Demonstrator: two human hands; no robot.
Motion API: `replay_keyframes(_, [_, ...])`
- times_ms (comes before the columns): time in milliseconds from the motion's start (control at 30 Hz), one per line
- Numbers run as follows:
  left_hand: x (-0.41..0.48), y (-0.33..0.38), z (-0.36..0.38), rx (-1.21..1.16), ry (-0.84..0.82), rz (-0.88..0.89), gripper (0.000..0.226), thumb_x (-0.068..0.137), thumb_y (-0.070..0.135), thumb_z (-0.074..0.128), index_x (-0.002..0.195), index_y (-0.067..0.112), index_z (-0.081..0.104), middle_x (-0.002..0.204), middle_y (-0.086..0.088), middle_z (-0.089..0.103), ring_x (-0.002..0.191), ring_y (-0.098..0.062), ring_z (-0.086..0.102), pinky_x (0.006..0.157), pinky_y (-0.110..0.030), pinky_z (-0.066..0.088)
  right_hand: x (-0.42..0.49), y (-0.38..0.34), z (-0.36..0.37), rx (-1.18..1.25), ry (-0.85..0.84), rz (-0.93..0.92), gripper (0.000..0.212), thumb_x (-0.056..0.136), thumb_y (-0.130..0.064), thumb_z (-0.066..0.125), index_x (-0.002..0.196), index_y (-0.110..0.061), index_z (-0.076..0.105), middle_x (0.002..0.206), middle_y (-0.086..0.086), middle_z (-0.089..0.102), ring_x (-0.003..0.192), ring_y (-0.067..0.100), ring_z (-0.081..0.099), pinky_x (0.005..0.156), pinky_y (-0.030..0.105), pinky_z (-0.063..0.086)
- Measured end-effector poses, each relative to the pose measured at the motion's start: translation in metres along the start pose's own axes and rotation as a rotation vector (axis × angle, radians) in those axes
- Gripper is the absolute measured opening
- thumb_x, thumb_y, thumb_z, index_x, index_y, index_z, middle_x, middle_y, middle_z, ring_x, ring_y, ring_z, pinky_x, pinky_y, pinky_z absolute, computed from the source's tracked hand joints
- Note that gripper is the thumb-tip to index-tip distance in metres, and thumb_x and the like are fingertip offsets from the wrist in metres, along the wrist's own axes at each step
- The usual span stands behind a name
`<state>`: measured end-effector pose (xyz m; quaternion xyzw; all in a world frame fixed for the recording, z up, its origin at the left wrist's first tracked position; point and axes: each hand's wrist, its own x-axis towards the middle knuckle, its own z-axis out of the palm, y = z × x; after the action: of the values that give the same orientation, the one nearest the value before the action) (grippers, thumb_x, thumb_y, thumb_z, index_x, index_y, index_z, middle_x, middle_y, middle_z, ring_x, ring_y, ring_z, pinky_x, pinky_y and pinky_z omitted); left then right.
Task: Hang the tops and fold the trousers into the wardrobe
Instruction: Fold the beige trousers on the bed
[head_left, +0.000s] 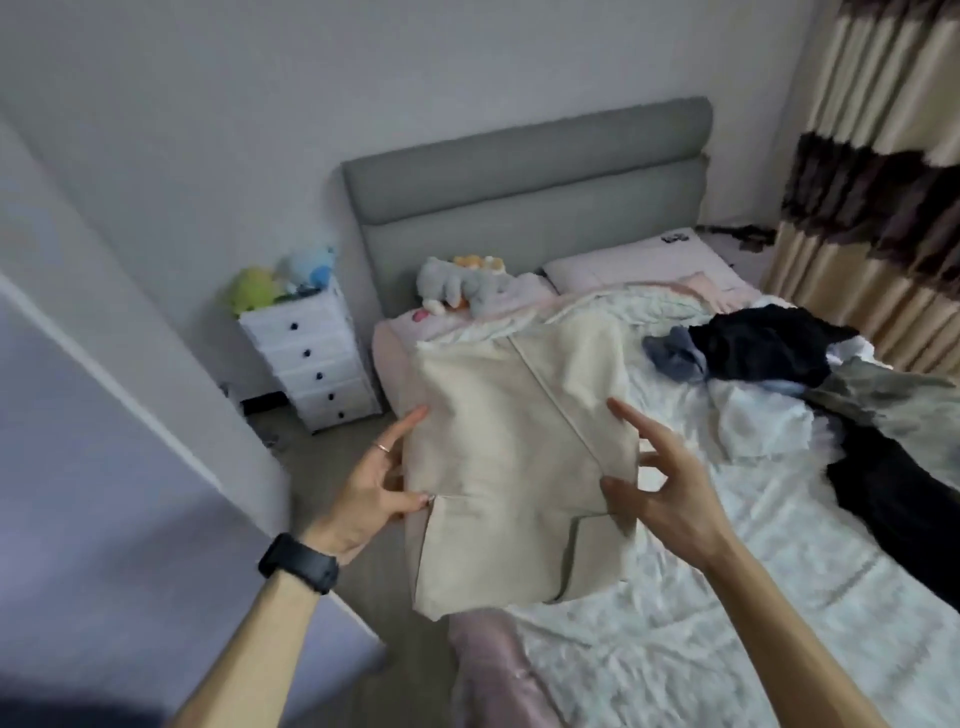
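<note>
I hold a folded pair of cream trousers (509, 457) up above the near left corner of the bed. My left hand (371, 483) pinches their left edge, thumb on top and fingers behind; a black band sits on that wrist. My right hand (660, 478) holds the right edge with the thumb on the front and the other fingers spread, some behind the cloth. Further right on the bed lies a heap of clothes (769, 353): a black garment, a grey-blue piece, white pieces and an olive one.
The bed (675, 597) has a white quilt, pink pillows and a grey headboard (524, 171), with plush toys by the pillows. A white drawer unit (311, 358) stands left of the bed. A pale panel (104, 415) fills the left side. Striped curtains (878, 182) hang at right.
</note>
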<state>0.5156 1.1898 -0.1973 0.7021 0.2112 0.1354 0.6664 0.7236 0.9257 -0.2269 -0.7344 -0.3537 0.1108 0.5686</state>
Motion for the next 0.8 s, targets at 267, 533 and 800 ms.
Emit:
replay_keyframes(267, [-0.138,0.013,-0.133,0.031,0.361,0.032,0.094,0.073,-0.012,0.071,0.14,0.051,0.049,0.135,0.019,0.058,0.116,-0.016,0.062,0.085,-0.035,0.057,0.036,-0.09,0.154,0.025,-0.301,-0.234,0.086,0.08,-0.003,0.08,0.14,-0.055,0.047,0.129,-0.03,0.054,0.107,0.007,0.061,0.089,0.032,0.054])
replay_keyframes(533, [-0.26,0.032,-0.207,0.086,0.64,0.071,0.095,0.067,-0.006,0.072,0.141,0.048,0.049,0.136,0.016,0.059,0.123,-0.013,0.059,0.09,-0.03,0.055,0.023,-0.163,0.28,0.177,-0.486,-0.428,0.085,0.078,0.002,0.079,0.142,-0.044,0.049,0.133,-0.034,0.052,0.116,0.006,0.056,0.098,0.039,0.05])
replay_keyframes(800, [-0.364,0.094,-0.219,0.146,1.025,0.11,0.094,0.062,-0.011,0.067,0.133,0.051,0.056,0.122,0.005,0.069,0.111,-0.019,0.065,0.089,-0.037,0.056,0.016,-0.271,0.36,0.344,-0.773,-0.647,0.082,0.083,0.001,0.075,0.147,-0.04,0.046,0.135,-0.032,0.049,0.117,0.005,0.054,0.094,0.047,0.054])
